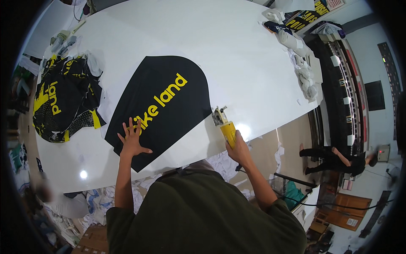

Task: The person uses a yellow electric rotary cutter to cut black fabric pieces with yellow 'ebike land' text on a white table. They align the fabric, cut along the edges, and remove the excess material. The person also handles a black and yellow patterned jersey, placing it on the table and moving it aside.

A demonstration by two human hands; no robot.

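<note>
A black fabric panel (173, 110) with yellow lettering lies flat on the white table (237, 46). My left hand (133, 142) rests on its lower left part, fingers spread, pressing on the cloth. My right hand (239, 149) is wrapped round the yellow body of an electric fabric cutter (229, 132). The cutter's metal head touches or sits just beside the panel's right edge; the blade itself is too small to make out.
A pile of black and yellow printed cloth (67, 97) lies at the table's left. Rolled white scraps (302, 72) line the right edge. Paper scraps (222, 163) cover the floor below. A person in black (334, 160) stands near a long machine (344, 93) at right.
</note>
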